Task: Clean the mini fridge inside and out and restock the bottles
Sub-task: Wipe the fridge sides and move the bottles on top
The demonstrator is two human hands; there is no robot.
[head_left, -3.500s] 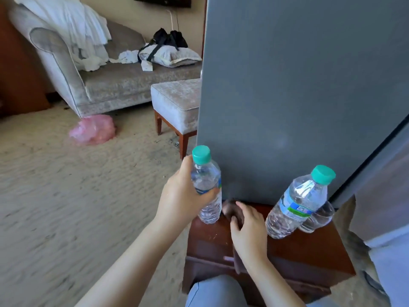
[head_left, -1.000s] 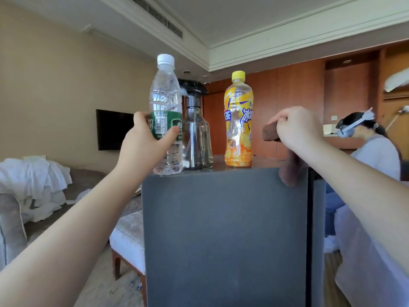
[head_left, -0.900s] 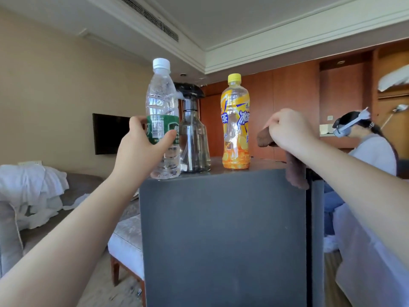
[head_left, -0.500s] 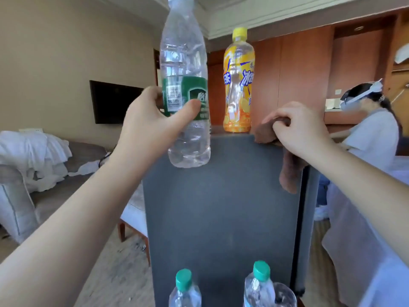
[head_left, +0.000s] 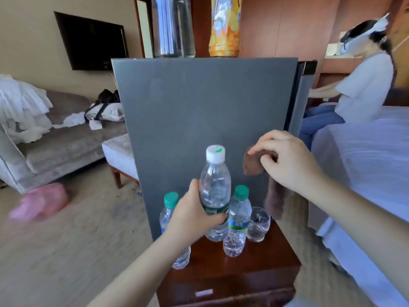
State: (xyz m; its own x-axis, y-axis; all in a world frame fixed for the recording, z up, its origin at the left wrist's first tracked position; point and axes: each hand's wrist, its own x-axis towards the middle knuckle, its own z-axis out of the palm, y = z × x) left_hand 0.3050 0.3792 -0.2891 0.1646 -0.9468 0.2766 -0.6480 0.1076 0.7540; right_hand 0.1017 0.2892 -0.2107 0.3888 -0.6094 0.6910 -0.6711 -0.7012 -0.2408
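Observation:
The grey mini fridge (head_left: 199, 111) stands on a dark wooden cabinet (head_left: 232, 275), its side panel facing me. My left hand (head_left: 192, 218) grips a white-capped water bottle (head_left: 215, 191) with a green label, held low in front of the fridge. My right hand (head_left: 287, 160) holds a brown cloth (head_left: 254, 165) against the fridge side; part of the cloth hangs below my wrist. Two green-capped water bottles (head_left: 238, 220) (head_left: 169, 209) and a clear glass (head_left: 257, 224) stand on the cabinet. On the fridge top stand a spray bottle (head_left: 174, 27) and an orange drink bottle (head_left: 224, 27).
A grey sofa (head_left: 55, 138) with white linen and a footstool (head_left: 119, 151) stand at the left. A pink bag (head_left: 39, 202) lies on the carpet. A bed (head_left: 365, 173) is at the right, and a seated person (head_left: 358, 85) wearing a headset is behind it.
My left hand lifted the white-capped bottle off the fridge top and brought it down to the cabinet bottles. My right hand with the cloth came down from the top edge to the fridge side.

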